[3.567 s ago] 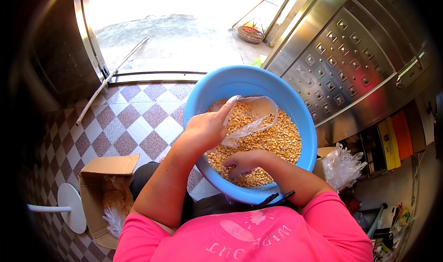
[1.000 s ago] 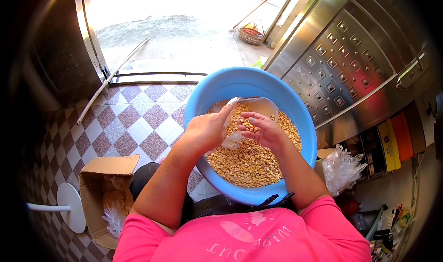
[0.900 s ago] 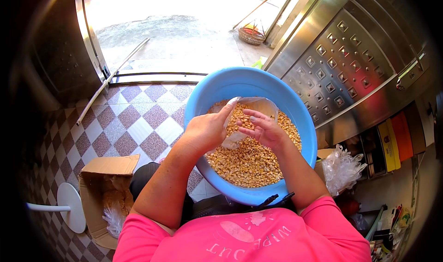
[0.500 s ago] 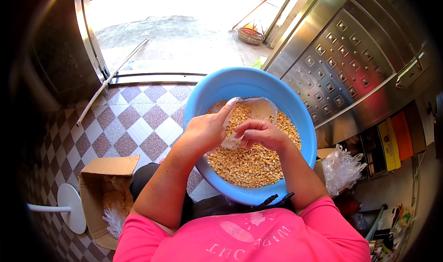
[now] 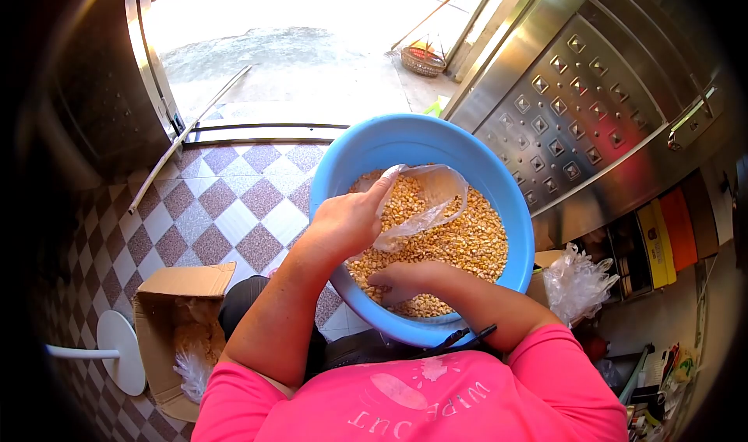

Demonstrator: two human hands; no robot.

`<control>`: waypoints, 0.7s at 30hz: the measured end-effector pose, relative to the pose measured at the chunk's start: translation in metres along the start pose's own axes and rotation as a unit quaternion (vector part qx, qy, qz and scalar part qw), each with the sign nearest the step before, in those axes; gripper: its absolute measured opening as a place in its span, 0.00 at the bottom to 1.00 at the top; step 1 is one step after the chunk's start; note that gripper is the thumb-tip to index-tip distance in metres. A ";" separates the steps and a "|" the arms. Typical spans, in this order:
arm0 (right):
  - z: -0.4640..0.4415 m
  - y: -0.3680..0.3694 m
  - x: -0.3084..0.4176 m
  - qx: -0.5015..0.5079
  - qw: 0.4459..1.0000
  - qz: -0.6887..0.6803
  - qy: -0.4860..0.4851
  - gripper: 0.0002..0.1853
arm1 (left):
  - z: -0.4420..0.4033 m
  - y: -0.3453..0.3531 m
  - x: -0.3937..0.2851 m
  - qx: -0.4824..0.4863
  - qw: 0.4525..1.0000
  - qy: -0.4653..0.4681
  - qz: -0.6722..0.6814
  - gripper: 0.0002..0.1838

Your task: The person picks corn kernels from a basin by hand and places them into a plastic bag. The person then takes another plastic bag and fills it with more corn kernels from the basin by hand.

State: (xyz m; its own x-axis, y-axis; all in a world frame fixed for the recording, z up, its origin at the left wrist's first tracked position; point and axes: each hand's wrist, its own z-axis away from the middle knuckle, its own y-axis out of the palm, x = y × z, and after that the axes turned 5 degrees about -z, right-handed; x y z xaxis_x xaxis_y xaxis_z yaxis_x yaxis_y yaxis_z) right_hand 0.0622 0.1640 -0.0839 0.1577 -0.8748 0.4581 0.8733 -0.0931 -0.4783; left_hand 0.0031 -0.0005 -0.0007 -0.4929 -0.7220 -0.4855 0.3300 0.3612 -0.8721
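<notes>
- Checkered floor tiles (image 5: 257, 204) lie before an open doorway (image 5: 273, 133), bright in the background.
- Clear bag (image 5: 446, 183): rests among corn kernels (image 5: 479, 243) inside the blue basin (image 5: 335, 158), its mouth open and kernels within. Slackened support would probably let the thin film fold inward, so that kernels miss the opening.
- Left hand (image 5: 351, 220): holds the bag's left edge, one digit extended along the rim; its other fingers are hidden. A slip here is the likeliest cause of collapse.
- Right hand (image 5: 396, 281): low in the kernels, on the basin's near side, fingers partly buried; whether curled or spread cannot be told. A loose handful could shed grains; bumping the bag's near lip could close it.
- Basin rim: stands just beside the pink shirt (image 5: 421, 395); heavy leaning might tilt it.
- Cardboard box (image 5: 187, 280): open at left; kernels knocked overboard could scatter across the intervening tiles.
</notes>
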 end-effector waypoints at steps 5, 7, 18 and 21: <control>0.004 -0.002 -0.002 0.076 0.991 -0.106 0.043 0.18 | 0.000 0.000 0.000 -0.001 1.000 0.006 -0.003 0.39; 0.009 -0.006 -0.001 0.075 0.991 -0.104 0.041 0.17 | 0.001 0.000 0.000 0.002 1.000 0.004 -0.003 0.39; 0.052 -0.045 -0.032 -0.080 0.830 -0.543 -0.101 0.09 | 0.001 -0.004 -0.002 0.017 1.000 -0.010 -0.013 0.40; 0.046 -0.051 -0.041 -0.161 0.704 -0.671 -0.167 0.11 | 0.001 -0.005 -0.003 0.016 1.000 -0.009 -0.010 0.40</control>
State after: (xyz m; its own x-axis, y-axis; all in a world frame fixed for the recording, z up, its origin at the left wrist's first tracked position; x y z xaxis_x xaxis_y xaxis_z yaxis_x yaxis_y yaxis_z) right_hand 0.0328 0.2260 -0.0439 -0.5631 0.2593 0.7846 0.1986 -0.8792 0.4331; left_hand 0.0039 -0.0008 0.0054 -0.4846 -0.7400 -0.4664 0.3453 0.3281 -0.8793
